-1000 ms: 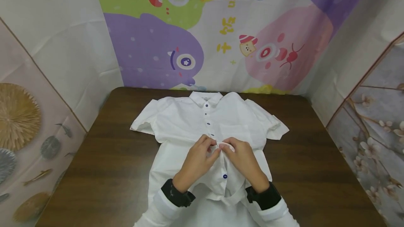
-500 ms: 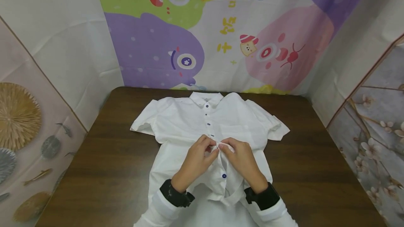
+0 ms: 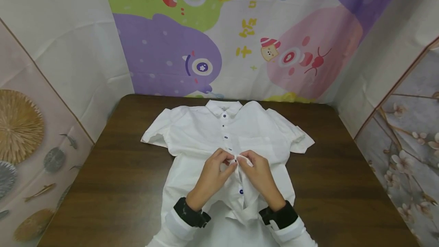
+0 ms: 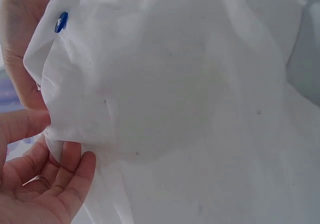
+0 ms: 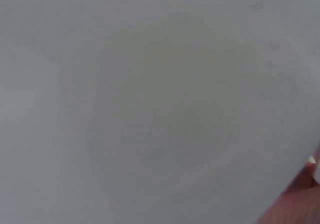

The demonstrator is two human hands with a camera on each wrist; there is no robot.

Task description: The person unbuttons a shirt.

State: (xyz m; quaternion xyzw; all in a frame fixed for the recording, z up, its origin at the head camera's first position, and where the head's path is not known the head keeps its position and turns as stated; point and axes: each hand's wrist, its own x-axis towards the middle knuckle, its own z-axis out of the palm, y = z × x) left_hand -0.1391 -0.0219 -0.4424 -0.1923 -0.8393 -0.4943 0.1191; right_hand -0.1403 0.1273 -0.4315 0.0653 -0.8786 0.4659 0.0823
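A white short-sleeved shirt (image 3: 195, 125) lies front up, collar at the far side. At its front placket, my left hand (image 3: 213, 174) pinches the cloth between thumb and fingers. Close on its right, my right hand (image 3: 258, 174) pinches the facing edge, fingertips almost meeting the left ones. A small dark button (image 3: 235, 160) shows between the fingertips. Nearer me, a blue button (image 3: 241, 191) sits on the placket below a gap in the front; the left wrist view shows a blue button (image 4: 61, 22) too. White cloth (image 5: 150, 94) hides most of the right wrist view.
The shirt lies on a dark brown wooden table (image 3: 116, 186). More small buttons (image 3: 225, 137) run up the placket to the collar. A cartoon-printed cloth (image 3: 240, 75) hangs behind the table, and patterned panels (image 3: 408, 140) stand at both sides.
Both hands stay at the same spot on the placket. My right hand and wrist have shifted slightly left, and the lower blue button has moved a little left with the cloth.
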